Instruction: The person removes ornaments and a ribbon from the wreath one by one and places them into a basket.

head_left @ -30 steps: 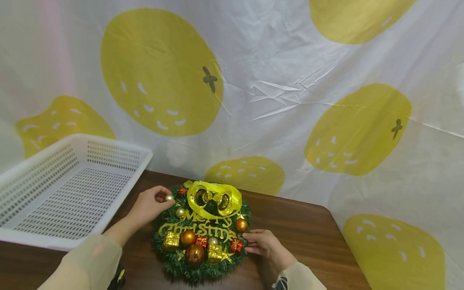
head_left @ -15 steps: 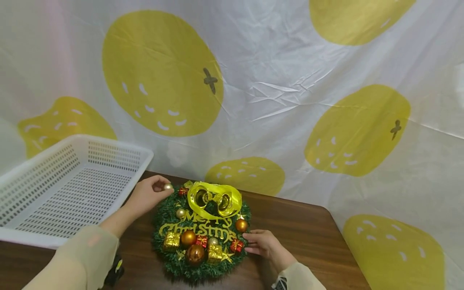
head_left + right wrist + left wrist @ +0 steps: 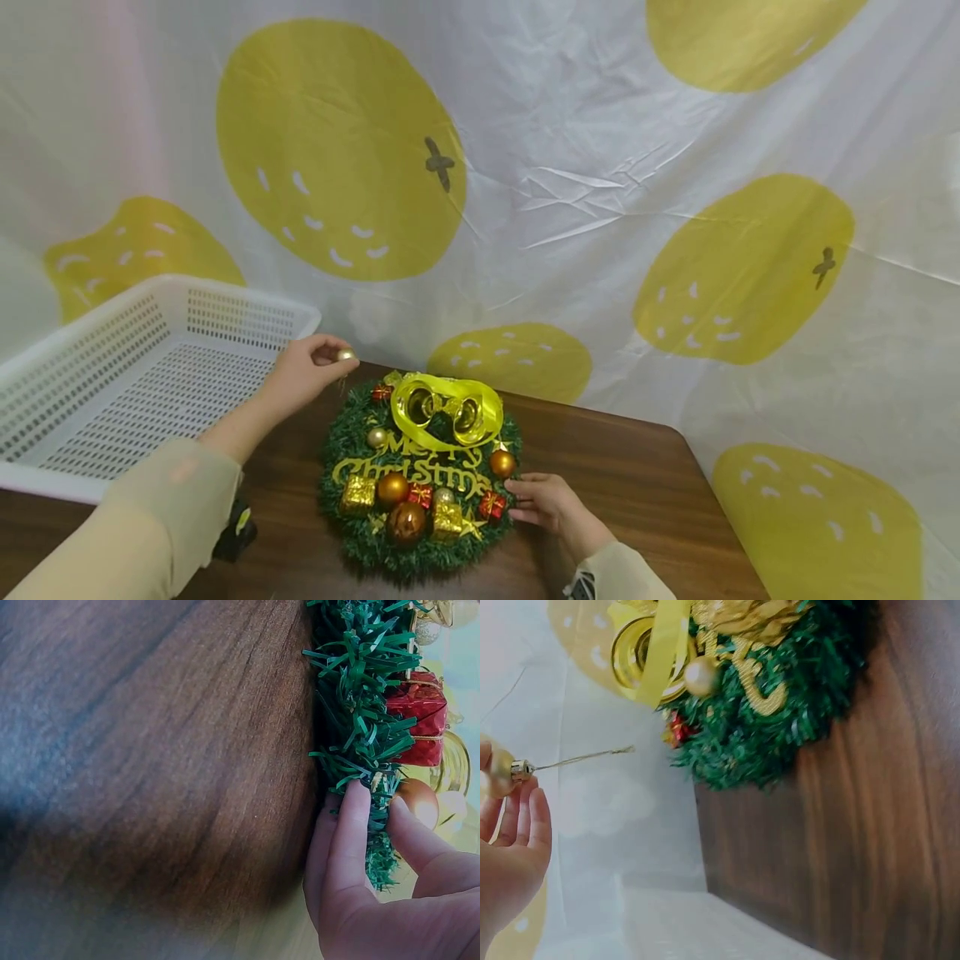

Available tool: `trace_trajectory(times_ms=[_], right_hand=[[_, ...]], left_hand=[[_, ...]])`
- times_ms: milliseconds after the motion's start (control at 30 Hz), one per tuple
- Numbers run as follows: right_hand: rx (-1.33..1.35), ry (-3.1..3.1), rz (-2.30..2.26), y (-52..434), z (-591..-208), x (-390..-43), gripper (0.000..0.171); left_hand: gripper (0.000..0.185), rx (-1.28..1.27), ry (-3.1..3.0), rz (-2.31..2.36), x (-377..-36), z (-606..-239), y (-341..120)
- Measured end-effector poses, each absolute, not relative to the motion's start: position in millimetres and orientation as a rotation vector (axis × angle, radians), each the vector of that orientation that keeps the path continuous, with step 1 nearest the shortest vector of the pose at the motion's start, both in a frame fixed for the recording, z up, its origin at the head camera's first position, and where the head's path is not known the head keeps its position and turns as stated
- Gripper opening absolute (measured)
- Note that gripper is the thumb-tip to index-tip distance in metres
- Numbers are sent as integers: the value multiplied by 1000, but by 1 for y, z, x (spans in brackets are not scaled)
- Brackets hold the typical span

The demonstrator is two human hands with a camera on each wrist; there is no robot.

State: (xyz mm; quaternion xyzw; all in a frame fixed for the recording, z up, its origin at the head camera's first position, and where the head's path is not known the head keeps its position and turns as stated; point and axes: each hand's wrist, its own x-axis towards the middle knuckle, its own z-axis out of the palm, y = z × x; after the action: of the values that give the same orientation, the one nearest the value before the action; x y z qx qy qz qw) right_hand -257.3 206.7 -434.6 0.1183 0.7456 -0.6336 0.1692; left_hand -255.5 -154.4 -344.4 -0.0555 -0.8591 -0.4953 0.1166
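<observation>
My left hand (image 3: 300,379) pinches a small gold Christmas ball (image 3: 346,355), raised just past the wreath's far left side. In the left wrist view a thin hanging loop (image 3: 581,758) trails from the ball's metal cap (image 3: 522,770), loose from the greenery. The green Christmas wreath (image 3: 347,442) lies on the table with gold "Merry Christmas" lettering (image 3: 412,472), bells under a yellow ribbon (image 3: 450,388), balls and small gift boxes. My right hand (image 3: 553,508) grips the wreath's right edge, thumb and fingers on either side of the greenery, close to a red gift box (image 3: 418,720).
A white perforated plastic basket (image 3: 303,320) stands at the left of the brown wooden table (image 3: 622,475), partly behind my left arm. A pale curtain (image 3: 570,275) with yellow fruit prints hangs behind the table.
My left hand has risen away from the wreath's upper left edge with the gold ball, toward the curtain. The right hand keeps its grip on the wreath in the same spot.
</observation>
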Motion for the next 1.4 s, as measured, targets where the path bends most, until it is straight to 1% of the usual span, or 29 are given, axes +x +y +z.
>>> trace_trajectory(times_ms=[200,400,767,1033,1400], right_hand=[[358,2111,-1805,206,-434,-259,53],[368,2118,-1789,205,-434,-259,54],[356,2129,-1779,206,-435,-260,53],[368,2136,-1764,207,-435,-259,54],[366,2135,-1765,209,-435,-258,53]], left_hand=[[36,-162,-2508,-1420,-256,-331,-163],[45,-131,-2542,-1407,-253,-318,-172],[50,-60,-2548,-1343,-252,-307,-211],[56,-21,-2560,-1297,-246,-314,-232],[52,18,-2638,-1232,-241,-333,-255]])
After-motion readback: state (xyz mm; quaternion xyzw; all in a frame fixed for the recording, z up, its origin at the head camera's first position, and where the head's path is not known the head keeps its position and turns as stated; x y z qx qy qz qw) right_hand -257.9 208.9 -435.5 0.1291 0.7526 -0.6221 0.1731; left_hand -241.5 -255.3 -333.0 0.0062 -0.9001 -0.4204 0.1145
